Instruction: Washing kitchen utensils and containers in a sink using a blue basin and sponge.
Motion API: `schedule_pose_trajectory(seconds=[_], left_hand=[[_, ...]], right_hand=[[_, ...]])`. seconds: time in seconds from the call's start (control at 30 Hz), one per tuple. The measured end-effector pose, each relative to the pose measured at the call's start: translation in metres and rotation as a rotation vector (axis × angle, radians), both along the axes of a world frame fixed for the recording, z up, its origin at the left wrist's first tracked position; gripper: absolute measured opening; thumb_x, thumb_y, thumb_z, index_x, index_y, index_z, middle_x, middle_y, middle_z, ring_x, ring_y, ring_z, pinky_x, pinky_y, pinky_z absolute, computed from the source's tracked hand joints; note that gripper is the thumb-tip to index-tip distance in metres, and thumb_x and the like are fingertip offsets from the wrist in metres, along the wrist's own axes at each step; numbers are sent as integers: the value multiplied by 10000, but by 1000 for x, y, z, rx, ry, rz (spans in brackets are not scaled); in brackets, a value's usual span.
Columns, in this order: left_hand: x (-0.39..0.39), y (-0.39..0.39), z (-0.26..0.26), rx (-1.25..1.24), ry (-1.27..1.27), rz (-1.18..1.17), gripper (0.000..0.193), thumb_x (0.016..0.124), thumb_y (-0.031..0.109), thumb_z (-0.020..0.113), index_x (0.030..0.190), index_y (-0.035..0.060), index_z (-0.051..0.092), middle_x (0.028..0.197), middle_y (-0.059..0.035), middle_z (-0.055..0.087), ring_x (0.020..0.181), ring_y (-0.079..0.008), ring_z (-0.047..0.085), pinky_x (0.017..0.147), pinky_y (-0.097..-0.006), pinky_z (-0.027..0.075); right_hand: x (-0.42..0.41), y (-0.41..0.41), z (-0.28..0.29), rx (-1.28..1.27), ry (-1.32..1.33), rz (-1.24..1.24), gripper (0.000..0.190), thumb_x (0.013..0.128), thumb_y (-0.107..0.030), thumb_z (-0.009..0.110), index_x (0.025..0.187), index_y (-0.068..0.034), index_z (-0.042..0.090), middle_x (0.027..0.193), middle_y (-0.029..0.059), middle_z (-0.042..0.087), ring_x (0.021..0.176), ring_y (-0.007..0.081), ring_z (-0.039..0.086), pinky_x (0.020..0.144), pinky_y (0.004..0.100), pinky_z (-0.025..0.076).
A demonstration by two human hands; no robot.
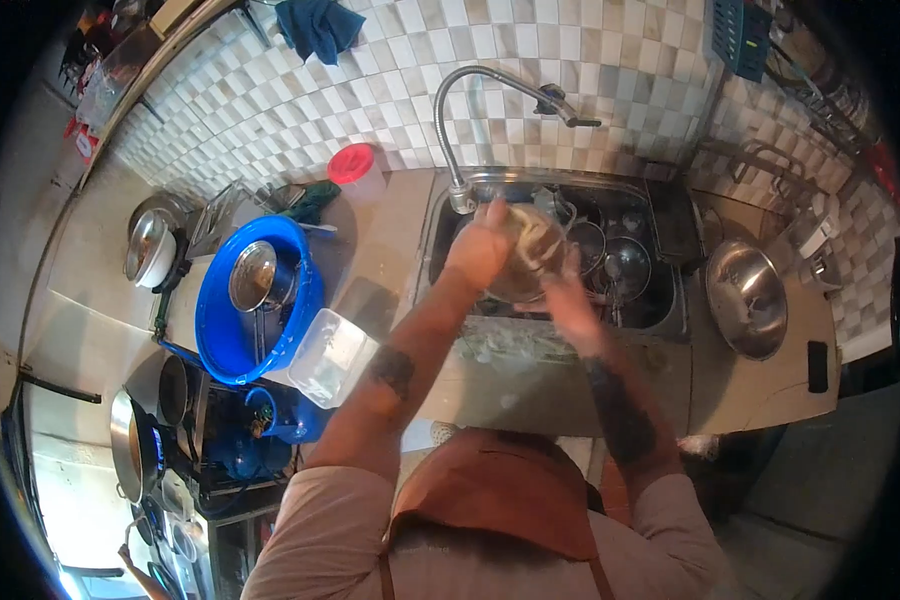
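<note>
Over the left part of the sink (671, 319), both my hands are at a round metal vessel (516, 279), blurred by motion. My left hand (487, 238) lies over its upper left side, and something yellowish shows inside or against it. My right hand (566, 292) is at its lower right side, fingers spread along the rim. Whether either hand grips it firmly is unclear. Right of the vessel, several metal strainers or pans (627, 270) and a clear glass or cup (551, 201) lie in the sink. A flexible-neck faucet (441, 112) arches above.
A blue plastic basin (208, 315) with metal pans stands left, beside a clear plastic container (328, 360). A red-lidded container (352, 166) stands by the tiled wall. A large steel bowl (747, 300) sits right of the sink. Several pans (127, 442) are at the lower left.
</note>
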State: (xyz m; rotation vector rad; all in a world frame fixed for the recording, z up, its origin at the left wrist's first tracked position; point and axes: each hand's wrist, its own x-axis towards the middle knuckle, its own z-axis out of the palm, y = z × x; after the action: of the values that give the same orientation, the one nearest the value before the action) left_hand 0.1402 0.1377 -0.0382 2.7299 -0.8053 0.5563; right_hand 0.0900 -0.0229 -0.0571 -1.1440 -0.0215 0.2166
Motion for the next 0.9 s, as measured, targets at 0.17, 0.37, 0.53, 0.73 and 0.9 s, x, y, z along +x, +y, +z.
schedule_pose_trajectory(seconds=[0.17,0.37,0.53,0.73,0.9], left_hand=[[-1,-3,-23,-44,3,-404,334,762,213,635,1037,26,615,1054,-209,606,945,-374,603,842,-465,458],[-5,-35,-12,-182,245,7,210,753,176,619,952,132,665,933,-168,656,870,-338,639,823,-451,473],[10,-12,-3,200,384,203,175,728,155,640,885,79,620,807,-139,633,830,-358,625,758,-418,501],[-7,-8,-46,-216,262,-157,305,707,68,634,1012,77,620,857,-150,656,830,-332,643,768,-418,510],[-14,-22,-21,103,33,145,211,742,98,596,945,71,646,904,-180,642,819,-336,652,745,-412,525]], right_hand=[[7,-12,-4,16,60,146,584,915,-89,469,1396,-173,149,1310,148,424,1059,343,577,719,448,605],[14,-19,-32,-21,-3,140,599,927,-94,465,1418,-223,148,1336,134,418,1071,327,576,701,458,609],[-2,-25,-19,-86,33,117,673,927,-52,435,1445,-254,56,1393,113,356,1126,329,537,676,435,614],[-4,-19,-13,-118,21,174,672,927,-46,435,1447,-262,68,1418,111,329,1152,325,519,640,435,618],[-7,-33,-36,-36,63,135,655,938,-144,459,1448,-227,57,1403,111,350,1123,348,542,693,490,605]])
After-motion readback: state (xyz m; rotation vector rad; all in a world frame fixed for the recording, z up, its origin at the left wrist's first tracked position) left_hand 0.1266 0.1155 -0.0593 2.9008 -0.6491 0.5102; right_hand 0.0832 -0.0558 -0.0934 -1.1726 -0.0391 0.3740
